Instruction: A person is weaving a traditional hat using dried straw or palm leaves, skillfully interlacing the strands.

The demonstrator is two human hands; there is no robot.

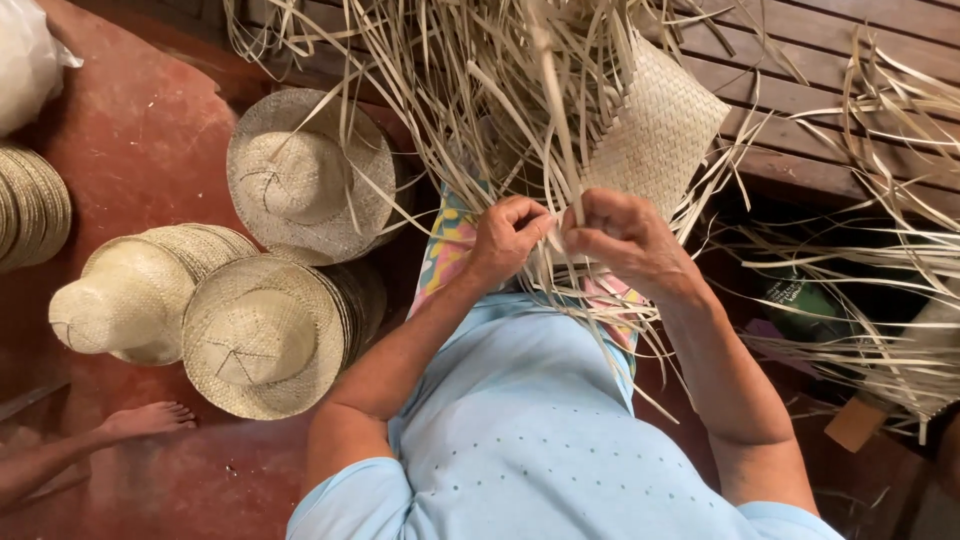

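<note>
While the loose palm-straw strands (480, 90) fanned up and outward over the lap, the left hand (507, 238) was curled narrow, pinching a few of them between thumb and fingertips. The right hand (625, 238) sat just beside it, nearly touching, its fingers likewise folded tight around a thin bundle of the same strands. Both hands worked at the lower edge of a partly woven straw piece (655, 130), a flat plaited panel that tilted up and to the right above the right hand, with unwoven ends trailing from its borders. The piece rested over the person's knees, above a light blue shirt (520, 430) and a patterned skirt (450, 240). To the left, on the red floor (140, 140), stood three stacks of finished straw hats (265, 335), close together. Another person's bare foot (150, 420) lay on the floor near the lowest stack. More loose straw (880, 300) lay at the right, beside dark wooden planks (820, 60).
</note>
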